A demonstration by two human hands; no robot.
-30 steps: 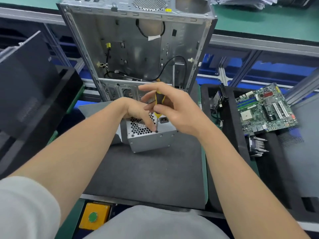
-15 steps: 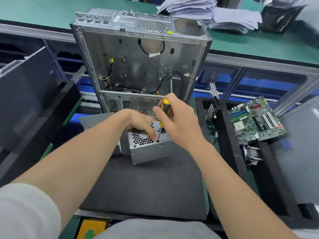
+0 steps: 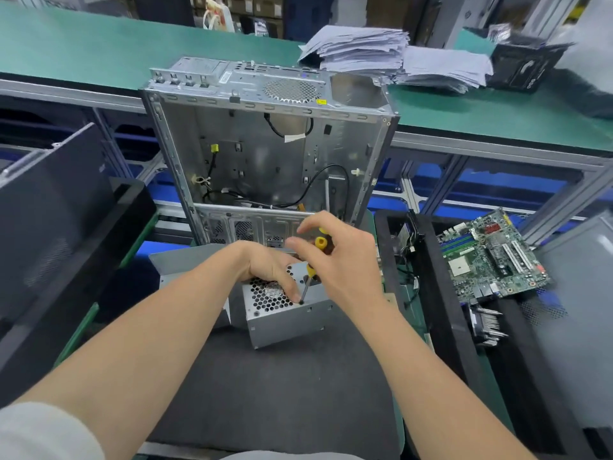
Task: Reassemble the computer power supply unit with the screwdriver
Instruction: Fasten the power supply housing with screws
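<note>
Where the dark grey worktop mat (image 3: 265, 393) meets the open grey sheet-metal computer case (image 3: 265, 154), the grey steel power supply box (image 3: 285, 323) sits. I judge it stiff, weighty, sharp-edged, best steadied from above: my left hand (image 3: 265, 270) presses its honeycomb top, my right hand (image 3: 345, 267) grips the yellow-and-black screwdriver (image 3: 320, 242), tip down on it.

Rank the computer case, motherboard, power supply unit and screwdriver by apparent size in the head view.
1. computer case: largest by far.
2. motherboard and power supply unit: these look alike, so they are not ranked; the unit is partly hidden.
3. screwdriver: smallest, and mostly hidden.
</note>
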